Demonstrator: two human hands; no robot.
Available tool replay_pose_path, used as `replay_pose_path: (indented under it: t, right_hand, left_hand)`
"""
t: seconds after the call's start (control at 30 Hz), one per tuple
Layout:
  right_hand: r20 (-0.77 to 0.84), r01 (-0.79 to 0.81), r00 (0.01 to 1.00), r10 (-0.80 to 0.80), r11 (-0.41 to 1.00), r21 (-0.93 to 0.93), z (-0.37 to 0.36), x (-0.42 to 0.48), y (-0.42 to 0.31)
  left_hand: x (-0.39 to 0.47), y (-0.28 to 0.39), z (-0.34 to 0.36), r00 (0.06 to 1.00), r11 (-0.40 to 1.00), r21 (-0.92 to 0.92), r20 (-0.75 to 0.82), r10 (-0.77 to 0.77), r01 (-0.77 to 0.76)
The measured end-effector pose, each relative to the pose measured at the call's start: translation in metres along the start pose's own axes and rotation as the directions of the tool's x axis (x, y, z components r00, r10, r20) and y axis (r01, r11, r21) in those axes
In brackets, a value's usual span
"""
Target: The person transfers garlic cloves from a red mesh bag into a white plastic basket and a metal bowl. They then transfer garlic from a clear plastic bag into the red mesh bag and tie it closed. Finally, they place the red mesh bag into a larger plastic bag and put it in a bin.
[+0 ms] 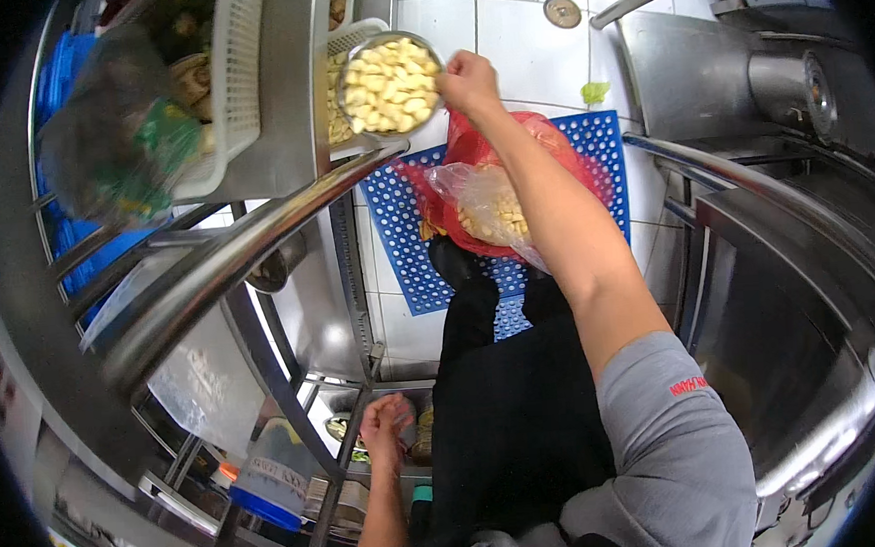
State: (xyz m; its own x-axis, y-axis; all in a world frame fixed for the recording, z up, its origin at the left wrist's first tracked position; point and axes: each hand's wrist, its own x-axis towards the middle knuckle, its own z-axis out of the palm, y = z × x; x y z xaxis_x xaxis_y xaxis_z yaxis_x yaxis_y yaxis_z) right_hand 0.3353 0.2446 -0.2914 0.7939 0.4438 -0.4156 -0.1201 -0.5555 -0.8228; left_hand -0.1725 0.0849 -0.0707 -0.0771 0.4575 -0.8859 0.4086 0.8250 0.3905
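Observation:
My right hand grips the right rim of a round metal bowl heaped with peeled garlic cloves. The bowl is held over the right edge of a white plastic basket that holds more pale cloves. Below my right forearm, a clear plastic bag of garlic cloves lies in a red mesh sack on a blue perforated mat. Away from these, low in the view, my left hand hangs beside the metal shelving with fingers loosely bent, slightly blurred, holding nothing that I can see.
A steel rail runs along the left shelving. Another white basket stands at upper left beside a plastic bag with green contents. A blue-lidded tub sits lower left. On the right are a steel pot and another rail.

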Motion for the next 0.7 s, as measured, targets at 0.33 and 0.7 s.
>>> replay_pose_path:
  t: [0.33,0.7]
  right_hand:
    - [0.11,0.013,0.994,-0.004,0.996,-0.085,0.172,0.014,0.017]
    - [0.25,0.302,0.937,-0.244,0.925,-0.231,0.066,-0.049,0.03]
  left_hand:
    - [0.019,-0.019,-0.014,0.991,0.998,-0.042,-0.122,-0.055,0.05]
    - [0.033,-0.025,0.003,0.986,0.986,0.041,0.01,-0.164,0.163]
